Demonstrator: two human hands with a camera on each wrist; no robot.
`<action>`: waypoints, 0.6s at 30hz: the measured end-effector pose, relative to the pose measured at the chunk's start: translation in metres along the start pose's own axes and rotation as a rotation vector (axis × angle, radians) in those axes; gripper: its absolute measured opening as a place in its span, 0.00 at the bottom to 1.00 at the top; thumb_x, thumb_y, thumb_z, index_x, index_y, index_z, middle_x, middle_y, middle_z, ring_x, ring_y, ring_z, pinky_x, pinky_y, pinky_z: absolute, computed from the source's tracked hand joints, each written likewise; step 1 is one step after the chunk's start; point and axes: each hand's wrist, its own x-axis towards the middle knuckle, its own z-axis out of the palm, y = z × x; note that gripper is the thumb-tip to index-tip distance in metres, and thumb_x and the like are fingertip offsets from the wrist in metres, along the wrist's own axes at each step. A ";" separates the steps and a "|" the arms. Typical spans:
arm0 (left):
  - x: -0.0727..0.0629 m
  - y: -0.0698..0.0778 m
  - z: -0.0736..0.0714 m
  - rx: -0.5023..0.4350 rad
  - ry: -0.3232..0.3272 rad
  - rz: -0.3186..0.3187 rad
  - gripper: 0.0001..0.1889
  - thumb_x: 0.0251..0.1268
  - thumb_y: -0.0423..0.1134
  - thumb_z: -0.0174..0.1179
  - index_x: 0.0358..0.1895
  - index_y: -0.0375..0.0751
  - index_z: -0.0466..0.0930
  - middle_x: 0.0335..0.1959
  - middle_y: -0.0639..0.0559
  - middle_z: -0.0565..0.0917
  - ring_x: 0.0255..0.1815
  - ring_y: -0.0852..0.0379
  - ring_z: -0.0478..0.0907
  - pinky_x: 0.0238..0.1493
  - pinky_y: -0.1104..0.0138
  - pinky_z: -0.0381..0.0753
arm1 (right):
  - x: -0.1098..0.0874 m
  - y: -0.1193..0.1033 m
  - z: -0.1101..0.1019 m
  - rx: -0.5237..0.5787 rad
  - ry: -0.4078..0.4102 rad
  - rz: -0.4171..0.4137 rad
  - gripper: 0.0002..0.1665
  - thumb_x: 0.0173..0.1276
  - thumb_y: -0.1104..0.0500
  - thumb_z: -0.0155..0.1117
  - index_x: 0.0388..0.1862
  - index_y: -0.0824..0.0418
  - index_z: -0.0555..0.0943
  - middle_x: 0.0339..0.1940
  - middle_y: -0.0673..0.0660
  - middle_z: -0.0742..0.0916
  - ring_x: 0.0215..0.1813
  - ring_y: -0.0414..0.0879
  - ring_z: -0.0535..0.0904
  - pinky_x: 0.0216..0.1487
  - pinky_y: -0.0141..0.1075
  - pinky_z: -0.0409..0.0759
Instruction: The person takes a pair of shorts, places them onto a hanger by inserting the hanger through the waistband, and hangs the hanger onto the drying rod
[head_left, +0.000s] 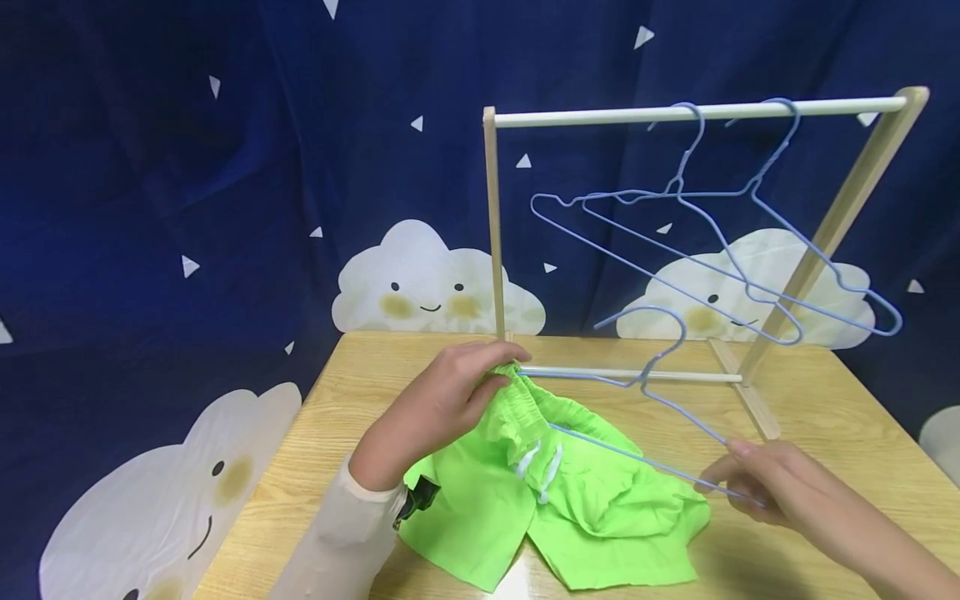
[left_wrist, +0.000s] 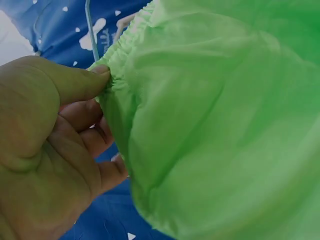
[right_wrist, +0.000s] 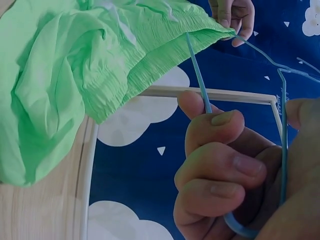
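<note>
Bright green shorts (head_left: 487,492) with a gathered waistband and white drawstrings spread over the table, the waist lifted. My left hand (head_left: 442,400) pinches one corner of the waistband between thumb and fingers, as the left wrist view shows close up. A blue wire hanger (head_left: 660,400) has its far end inside the waistband at that corner, where the cloth hides it. Its near end is in my right hand (head_left: 780,483), fingers curled round the wire, seen also in the right wrist view. The hanger's hook points up, toward the rack.
Behind the shorts stands a small garment rack with wooden posts (head_left: 493,225) and a white top rail (head_left: 585,117). Two more blue hangers (head_left: 678,187) hang from it at the right. The wooden table (head_left: 360,375) meets a dark blue cloth (head_left: 187,150) with clouds and triangles.
</note>
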 end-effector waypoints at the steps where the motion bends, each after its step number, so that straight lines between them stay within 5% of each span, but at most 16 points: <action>1: 0.000 0.001 0.001 -0.006 0.001 0.003 0.18 0.73 0.22 0.66 0.62 0.38 0.85 0.58 0.49 0.91 0.61 0.54 0.89 0.66 0.66 0.85 | 0.001 0.000 0.001 0.008 -0.003 -0.006 0.37 0.92 0.64 0.32 0.44 0.52 0.93 0.16 0.58 0.70 0.17 0.41 0.64 0.22 0.37 0.70; 8: 0.002 0.005 0.006 -0.049 0.026 0.033 0.15 0.75 0.24 0.65 0.60 0.36 0.85 0.56 0.47 0.92 0.61 0.53 0.89 0.67 0.67 0.84 | 0.013 -0.006 0.010 0.093 -0.041 -0.038 0.36 0.92 0.65 0.31 0.45 0.57 0.92 0.18 0.61 0.69 0.18 0.50 0.64 0.20 0.39 0.68; 18: 0.003 0.008 0.010 -0.046 0.072 0.049 0.12 0.77 0.26 0.65 0.58 0.34 0.86 0.54 0.44 0.92 0.59 0.52 0.90 0.65 0.66 0.85 | 0.027 -0.016 0.020 0.087 -0.071 -0.004 0.37 0.93 0.60 0.31 0.44 0.59 0.92 0.17 0.61 0.71 0.18 0.42 0.66 0.23 0.39 0.70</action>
